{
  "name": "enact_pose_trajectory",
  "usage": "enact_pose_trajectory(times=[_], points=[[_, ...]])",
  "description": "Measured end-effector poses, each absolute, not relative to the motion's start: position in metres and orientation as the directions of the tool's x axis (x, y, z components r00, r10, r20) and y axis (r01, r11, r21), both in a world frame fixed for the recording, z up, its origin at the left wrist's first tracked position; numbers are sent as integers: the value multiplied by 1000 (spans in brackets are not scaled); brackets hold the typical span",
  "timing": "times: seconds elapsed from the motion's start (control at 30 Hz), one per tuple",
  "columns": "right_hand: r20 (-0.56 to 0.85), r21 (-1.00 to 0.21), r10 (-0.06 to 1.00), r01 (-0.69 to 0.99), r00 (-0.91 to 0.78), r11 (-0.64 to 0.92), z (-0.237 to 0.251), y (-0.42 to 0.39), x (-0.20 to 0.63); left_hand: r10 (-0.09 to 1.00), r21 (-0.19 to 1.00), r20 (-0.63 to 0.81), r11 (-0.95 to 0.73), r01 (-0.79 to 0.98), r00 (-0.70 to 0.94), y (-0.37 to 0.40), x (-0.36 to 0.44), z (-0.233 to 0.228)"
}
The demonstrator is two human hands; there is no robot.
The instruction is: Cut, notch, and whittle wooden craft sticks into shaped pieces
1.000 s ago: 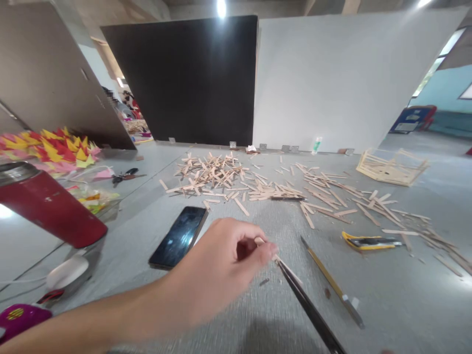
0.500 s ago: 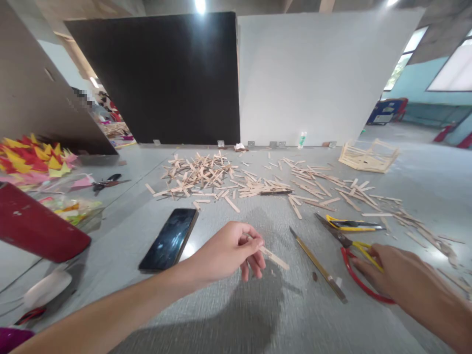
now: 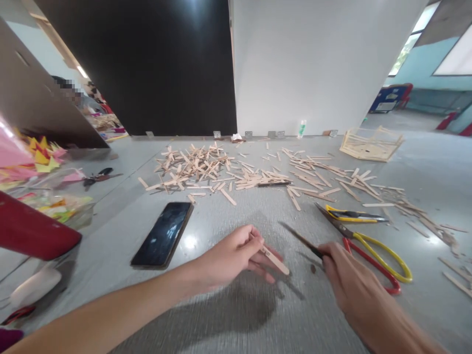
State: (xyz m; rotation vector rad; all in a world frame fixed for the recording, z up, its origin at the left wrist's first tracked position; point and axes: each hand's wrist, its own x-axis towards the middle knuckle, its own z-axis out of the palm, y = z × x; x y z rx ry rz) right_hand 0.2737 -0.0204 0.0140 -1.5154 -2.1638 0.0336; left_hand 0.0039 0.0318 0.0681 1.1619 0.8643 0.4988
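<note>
My left hand (image 3: pixel 239 253) pinches a flat wooden craft stick (image 3: pixel 275 259) with small dark print on it. The stick points down to the right, above the grey surface. Wrapped round a slim craft knife (image 3: pixel 300 237) is my right hand (image 3: pixel 342 275); the knife's pointed end slants up toward the left, and its rear end is hidden in the fingers. Just behind the right hand lie scissors (image 3: pixel 376 253) with one red and one yellow handle. A yellow utility knife (image 3: pixel 354 215) rests beside the scissors' blades.
Loose craft sticks (image 3: pixel 199 164) are scattered across the back. A phone (image 3: pixel 162 236) lies left of my left hand. A stick-built frame (image 3: pixel 370 146) stands at the back right. Far left are a red cylinder (image 3: pixel 37 228), a white mouse (image 3: pixel 35 285) and pliers (image 3: pixel 99 177). Upright boards (image 3: pixel 324 69) stand behind.
My right hand has left the scissors, moved left and taken up the craft knife. The left hand has turned the craft stick slightly. My view has tipped downward.
</note>
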Motion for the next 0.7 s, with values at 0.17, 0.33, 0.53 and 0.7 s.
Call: enact_pose_trajectory(times=[0.17,0.33,0.53,0.7], points=[[441,-400,882,844,-165,358,21,-26,267,622,890,-388,444,102,680,28,4,62],[487,-346,833,817,-264,461,18,-26,259,624,874,-457,447,191,633,26,-4,65],[405,-393,875,813,-265,428,22,-23,257,653,908,-407,368,202,639,28,1,66],[398,-466,871,755,-287,461,27,-22,251,714,933,-348,325,153,607,23,14,47]])
